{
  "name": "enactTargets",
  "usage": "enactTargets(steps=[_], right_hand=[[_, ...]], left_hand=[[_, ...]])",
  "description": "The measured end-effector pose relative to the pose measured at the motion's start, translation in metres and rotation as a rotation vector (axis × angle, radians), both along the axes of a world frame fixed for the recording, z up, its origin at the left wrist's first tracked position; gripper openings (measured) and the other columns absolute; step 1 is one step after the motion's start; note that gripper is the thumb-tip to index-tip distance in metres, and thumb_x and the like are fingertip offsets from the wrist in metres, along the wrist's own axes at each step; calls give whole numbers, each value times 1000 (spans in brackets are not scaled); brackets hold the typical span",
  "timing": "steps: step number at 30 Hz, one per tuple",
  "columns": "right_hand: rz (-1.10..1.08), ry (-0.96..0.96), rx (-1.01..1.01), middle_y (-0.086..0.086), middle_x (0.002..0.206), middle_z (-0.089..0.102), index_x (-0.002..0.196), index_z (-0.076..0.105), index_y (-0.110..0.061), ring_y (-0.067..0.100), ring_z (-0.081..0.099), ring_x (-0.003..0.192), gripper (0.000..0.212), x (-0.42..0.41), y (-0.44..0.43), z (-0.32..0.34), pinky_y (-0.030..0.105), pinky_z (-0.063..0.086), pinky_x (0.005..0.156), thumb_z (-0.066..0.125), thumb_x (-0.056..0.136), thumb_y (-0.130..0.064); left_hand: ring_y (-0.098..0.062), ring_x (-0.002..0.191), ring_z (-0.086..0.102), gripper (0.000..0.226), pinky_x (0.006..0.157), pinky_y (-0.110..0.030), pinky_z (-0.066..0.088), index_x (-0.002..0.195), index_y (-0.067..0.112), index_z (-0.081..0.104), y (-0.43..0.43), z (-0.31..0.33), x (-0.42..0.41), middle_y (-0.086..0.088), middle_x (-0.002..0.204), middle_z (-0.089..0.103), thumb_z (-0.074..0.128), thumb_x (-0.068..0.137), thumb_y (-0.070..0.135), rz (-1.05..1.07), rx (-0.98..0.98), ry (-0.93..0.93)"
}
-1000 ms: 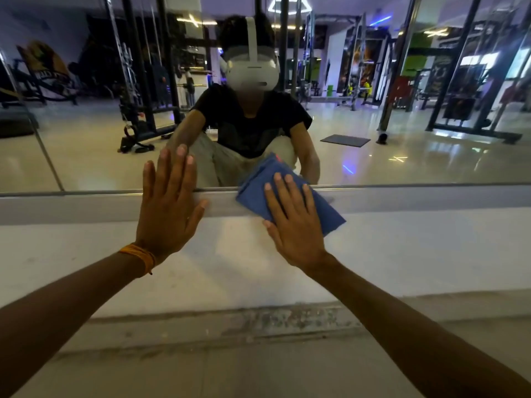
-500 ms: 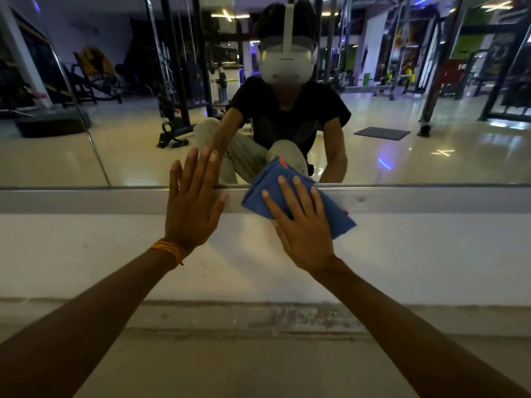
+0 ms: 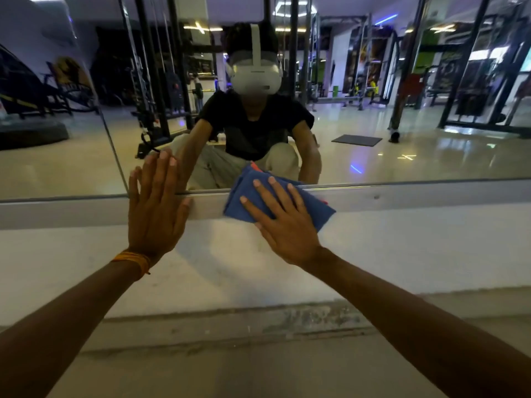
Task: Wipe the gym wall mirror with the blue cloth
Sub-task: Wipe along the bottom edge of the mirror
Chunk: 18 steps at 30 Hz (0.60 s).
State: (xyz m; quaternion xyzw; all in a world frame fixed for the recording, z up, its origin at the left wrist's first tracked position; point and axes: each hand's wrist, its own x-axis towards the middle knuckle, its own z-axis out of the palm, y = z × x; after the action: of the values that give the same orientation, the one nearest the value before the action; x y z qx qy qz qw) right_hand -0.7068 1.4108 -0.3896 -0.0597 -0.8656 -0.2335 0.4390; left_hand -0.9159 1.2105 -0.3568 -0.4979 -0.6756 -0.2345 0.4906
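The wall mirror (image 3: pixel 416 145) fills the upper half of the head view, ending at a metal bottom frame (image 3: pixel 431 196). A folded blue cloth (image 3: pixel 247 191) lies flat across that frame and the glass's lower edge. My right hand (image 3: pixel 284 222) presses on the cloth with straight, spread fingers. My left hand (image 3: pixel 155 208) is flat against the wall, fingertips over the mirror's lower edge, left of the cloth. An orange band sits on my left wrist.
Below the frame runs a pale wall band (image 3: pixel 402 248), then a worn concrete ledge (image 3: pixel 287 320) at floor level. A vertical seam (image 3: pixel 112 145) splits the mirror at the left. The glass reflects a crouching person in a headset and gym racks.
The view has shifted slightly, and both hands stay flat on the wall. The cloth under my right hand has moved little, staying at the mirror's bottom edge.
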Motion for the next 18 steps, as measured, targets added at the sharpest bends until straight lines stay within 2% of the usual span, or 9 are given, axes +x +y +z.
enactTargets(steps=[2,5,7,10,14,18], right_hand=[[8,-20,13,9,168,24,160,33,-25,33,16,156,54,-14,-12,4,49,3,127,39,108,-37],[-36,-8,41,9,168,22,160,32,-25,35,17,155,56,14,9,0,49,4,127,45,106,-33],[-110,-4,60,10,168,19,161,25,-26,37,17,156,63,49,36,-1,52,7,127,52,104,-31],[-176,-86,111,10,170,13,164,14,-28,40,17,155,69,71,44,6,56,14,125,49,105,-32],[-39,-181,237,11,167,26,161,29,-25,37,22,155,55,-6,-19,24,54,17,126,45,109,-33],[37,-129,146,9,167,28,159,31,-25,34,20,156,50,-57,-62,21,52,16,127,37,111,-36]], left_hand=[[-39,157,12,68,124,-65,13,162,2,19,-14,2,-15,-21,170,14,40,105,33,-5,-36,26],[-40,157,14,67,123,-66,15,161,1,22,-27,-2,-28,-21,169,15,41,105,32,-72,-88,56],[-40,157,14,68,123,-66,15,161,1,22,-37,-4,-36,-21,170,14,42,104,33,-79,-79,41],[-40,157,13,67,123,-66,16,161,2,22,-51,-4,-55,-20,170,13,41,105,31,-74,-52,50],[-43,156,12,67,126,-62,10,163,5,18,-51,-12,-65,-21,170,13,38,105,34,-27,43,-1],[-44,156,11,66,127,-54,0,163,7,17,-46,-24,-62,-21,169,15,34,107,38,28,111,-55]])
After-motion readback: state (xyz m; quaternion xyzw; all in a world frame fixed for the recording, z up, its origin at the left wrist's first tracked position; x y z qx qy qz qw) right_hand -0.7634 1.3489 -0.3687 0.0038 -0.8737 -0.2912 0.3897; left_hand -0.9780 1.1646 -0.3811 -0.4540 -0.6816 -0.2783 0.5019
